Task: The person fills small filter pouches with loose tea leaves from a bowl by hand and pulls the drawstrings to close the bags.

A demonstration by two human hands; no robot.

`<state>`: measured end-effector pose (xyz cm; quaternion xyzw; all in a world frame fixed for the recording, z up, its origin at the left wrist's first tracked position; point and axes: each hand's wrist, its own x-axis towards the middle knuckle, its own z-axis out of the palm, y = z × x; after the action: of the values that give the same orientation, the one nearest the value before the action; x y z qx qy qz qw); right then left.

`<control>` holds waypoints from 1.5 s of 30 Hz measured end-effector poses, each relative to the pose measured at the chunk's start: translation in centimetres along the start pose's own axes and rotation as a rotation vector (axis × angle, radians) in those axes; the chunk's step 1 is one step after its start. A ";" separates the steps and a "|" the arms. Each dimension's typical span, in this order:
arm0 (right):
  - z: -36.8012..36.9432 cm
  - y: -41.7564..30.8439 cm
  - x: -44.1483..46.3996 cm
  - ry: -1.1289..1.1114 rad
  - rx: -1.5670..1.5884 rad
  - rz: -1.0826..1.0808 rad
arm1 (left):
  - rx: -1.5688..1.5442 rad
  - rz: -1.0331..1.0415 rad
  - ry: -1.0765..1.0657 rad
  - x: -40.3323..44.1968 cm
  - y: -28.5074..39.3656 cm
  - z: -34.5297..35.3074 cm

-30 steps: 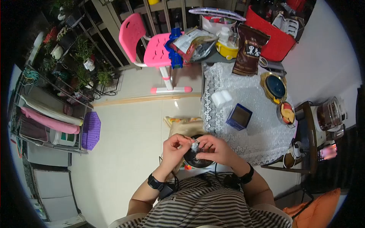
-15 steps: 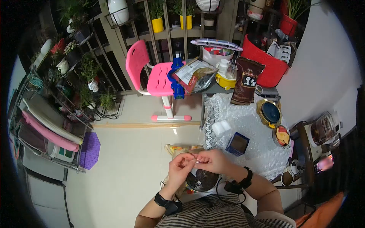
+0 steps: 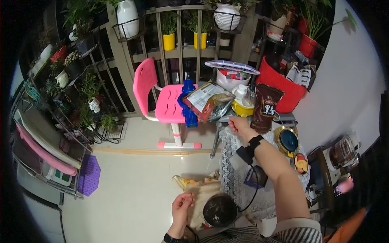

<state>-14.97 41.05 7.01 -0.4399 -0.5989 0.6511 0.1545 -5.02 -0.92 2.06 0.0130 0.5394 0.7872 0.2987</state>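
Note:
My right hand (image 3: 240, 124) reaches forward to the far edge of the table, its fingers closed beside a clear-and-printed food bag (image 3: 208, 99) and a yellow-based container (image 3: 243, 109). What those fingers grip, if anything, is hidden. Low in the view, my left hand (image 3: 183, 205) is held with fingertips pinched together; anything between them is too small to make out. Right of it, a dark round bowl (image 3: 220, 210) with a few pale bits inside sits at my lap, over a cream cloth with a floral pattern (image 3: 200, 196).
A silvery lace cloth (image 3: 231, 178) covers the table, which holds a blue box (image 3: 256, 177), a brown snack bag (image 3: 265, 107), a dark blue lidded pot (image 3: 288, 141) and a bowl of cut fruit (image 3: 301, 164). A pink chair (image 3: 170, 103) stands beyond; potted plants line the railing.
My hands were together above the bowl. The right has moved forward and right to the table's far edge; the left has dropped lower and to the left. The view has tilted up.

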 end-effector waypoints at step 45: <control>-16.6 9.8 -4.8 -0.426 -0.309 0.170 | 1.361 0.670 -0.558 13.8 -1.2 17.1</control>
<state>3.46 45.94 1.63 -0.3604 -0.6711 0.6402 -0.0992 -9.96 20.45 3.98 0.5490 0.7734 0.3016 0.0972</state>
